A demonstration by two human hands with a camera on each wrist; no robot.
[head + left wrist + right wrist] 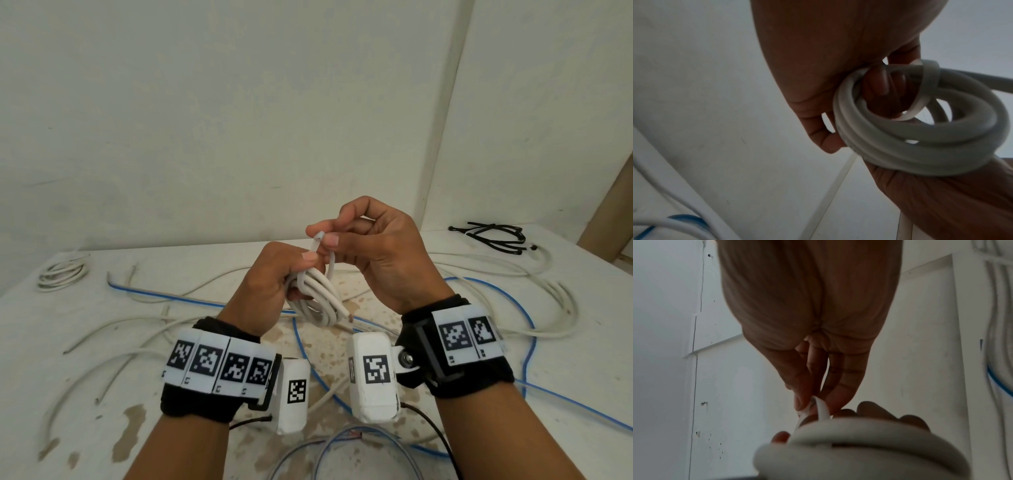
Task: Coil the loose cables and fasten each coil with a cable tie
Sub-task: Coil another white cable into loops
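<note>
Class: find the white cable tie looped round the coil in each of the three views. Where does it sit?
Head: centre, cable tie pinched above the coil.
Left wrist: right of centre, flat band crossing the coil's loops.
Right wrist: lower centre, between the fingertips.
Shared landmark: the white coil.

The coiled white cable [317,301], held up between the left hand [270,294] and right hand [380,253], has a smooth, matt plastic-looking jacket, and the thin flat white cable tie [925,91] looped round it looks like smooth, slightly translucent plastic. The white desk [102,359] is matt and worn, with brown patches where the finish has flaked. Both wrists wear black cloth bands [459,363] carrying matt white paper-like tags printed with black square codes [219,363].
</note>
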